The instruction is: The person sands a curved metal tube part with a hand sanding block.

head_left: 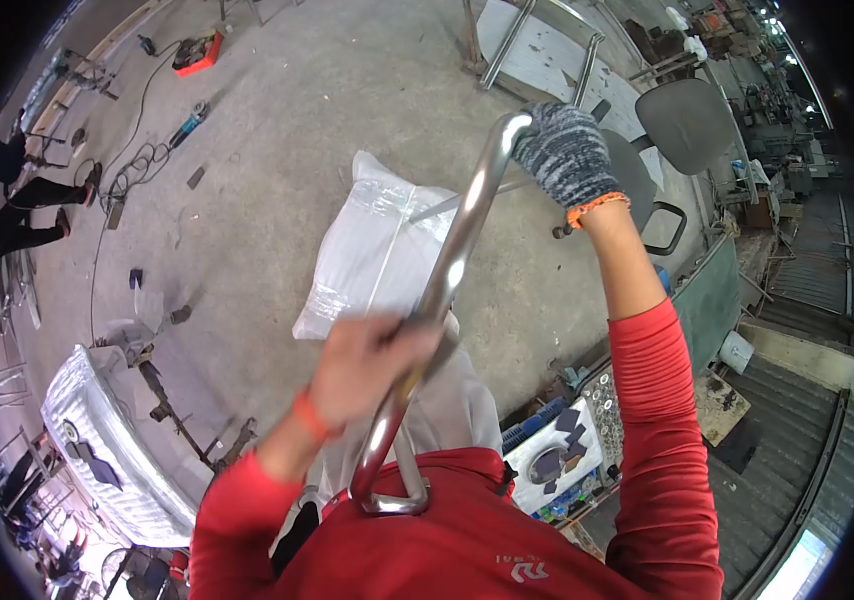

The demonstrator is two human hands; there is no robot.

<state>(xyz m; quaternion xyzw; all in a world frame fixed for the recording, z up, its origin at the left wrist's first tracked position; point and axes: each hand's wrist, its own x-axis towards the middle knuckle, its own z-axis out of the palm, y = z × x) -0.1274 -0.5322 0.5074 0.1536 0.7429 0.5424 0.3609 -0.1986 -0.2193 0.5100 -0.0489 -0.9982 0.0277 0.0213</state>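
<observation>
A shiny bent metal tube [461, 232] slants from the upper middle down to my torso, where its lower end turns back in a tight bend. My right hand [567, 155], in a grey knitted glove with an orange cuff, is closed on the tube's upper end. Lower down, my bare left hand [372, 362] is blurred by motion, its fingers curled over the tube. Something dark grey shows between those fingers and the metal, too smeared to name. Under the tube lies a white wrapped bundle [372, 240] tied with a strap.
A blue angle grinder [188, 124] and its cable lie on the concrete floor near a red toolbox [198, 55]. Another person's legs [42, 205] show at far left. A grey chair [685, 125] stands right, a white stool [557, 455] with dark pads lower right, a plastic-wrapped piece [122, 440] lower left.
</observation>
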